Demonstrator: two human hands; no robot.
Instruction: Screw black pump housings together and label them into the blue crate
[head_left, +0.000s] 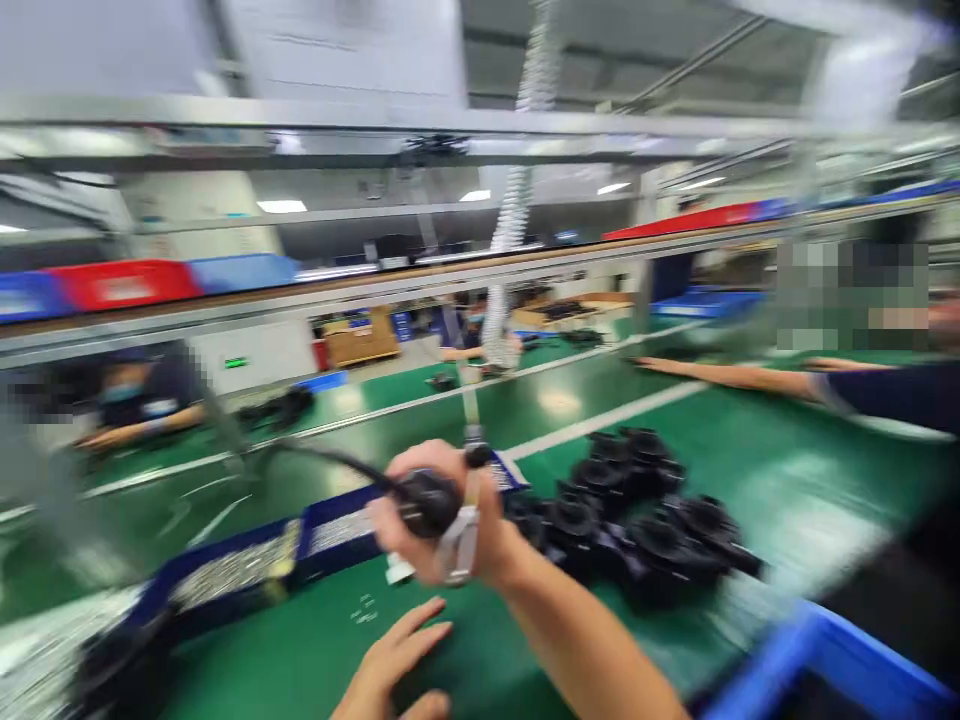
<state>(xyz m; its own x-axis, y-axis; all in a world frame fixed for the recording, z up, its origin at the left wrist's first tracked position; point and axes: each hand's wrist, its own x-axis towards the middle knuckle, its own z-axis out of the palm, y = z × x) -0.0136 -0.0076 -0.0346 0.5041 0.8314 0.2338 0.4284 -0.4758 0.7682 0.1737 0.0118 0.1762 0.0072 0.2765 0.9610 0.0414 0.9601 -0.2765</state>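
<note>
a factory assembly hall, it seems through the blur: a long green tabletop with white stripes, metal overhead racks holding red and blue bins, seated co-workers at neighbouring stations, heaped black parts.

I can read nothing here: the pale label on the red bin at upper left and the small green sign on the wall at left are blurred past reading, as is the tool in my right hand.
</note>
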